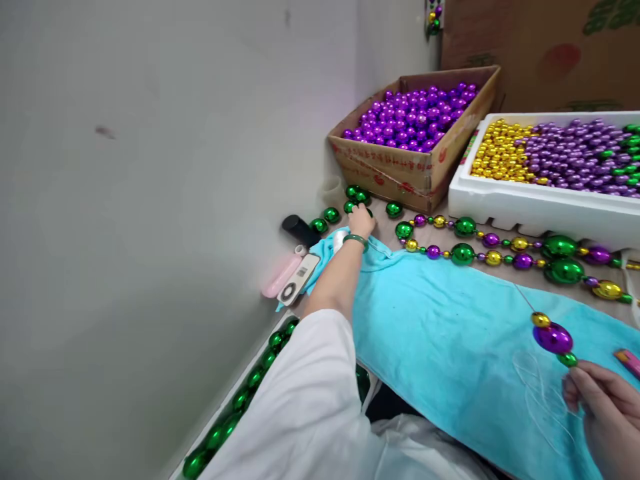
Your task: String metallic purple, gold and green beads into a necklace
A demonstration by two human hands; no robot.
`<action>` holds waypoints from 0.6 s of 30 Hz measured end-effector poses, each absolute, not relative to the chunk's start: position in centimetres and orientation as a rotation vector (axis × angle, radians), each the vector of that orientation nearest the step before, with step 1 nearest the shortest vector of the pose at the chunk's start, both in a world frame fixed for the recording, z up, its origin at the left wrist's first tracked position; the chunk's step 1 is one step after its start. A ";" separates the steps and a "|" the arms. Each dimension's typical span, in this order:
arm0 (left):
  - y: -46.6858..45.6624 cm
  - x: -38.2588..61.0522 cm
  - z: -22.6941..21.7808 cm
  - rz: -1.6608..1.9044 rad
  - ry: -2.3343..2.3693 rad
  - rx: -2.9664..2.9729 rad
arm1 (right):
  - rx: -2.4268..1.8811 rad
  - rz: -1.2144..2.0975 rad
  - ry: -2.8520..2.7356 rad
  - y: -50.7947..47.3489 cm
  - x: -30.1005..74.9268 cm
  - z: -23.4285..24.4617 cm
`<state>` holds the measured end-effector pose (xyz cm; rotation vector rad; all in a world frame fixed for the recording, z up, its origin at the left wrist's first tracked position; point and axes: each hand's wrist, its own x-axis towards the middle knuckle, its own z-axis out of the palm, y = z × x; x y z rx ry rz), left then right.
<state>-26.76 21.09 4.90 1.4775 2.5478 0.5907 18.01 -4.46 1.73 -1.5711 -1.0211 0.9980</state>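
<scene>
My left hand [361, 220] reaches far forward to a cluster of loose green beads [358, 195] by the cardboard box, its fingers curled over one green bead. A green bangle [355, 239] sits on that wrist, and the sleeve is white. My right hand [603, 407] is low at the right, pinching a thin thread [526, 301] that carries a gold bead [541, 319], a large purple bead [553, 338] and a small green bead [567, 359]. Both lie over a turquoise towel [450, 333].
A finished strand of green, purple and gold beads [500, 250] lies beyond the towel. A cardboard box of purple beads [415, 163] and a white foam tray [530, 203] of gold, purple and green beads stand behind. Green beads fill a tray [235, 407] near the wall. A remote-like device [299, 279] lies left.
</scene>
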 end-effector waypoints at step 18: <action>5.9 -7.9 6.9 1.146 0.643 0.522 | -1.465 0.932 -1.078 -6.6 16.3 4.9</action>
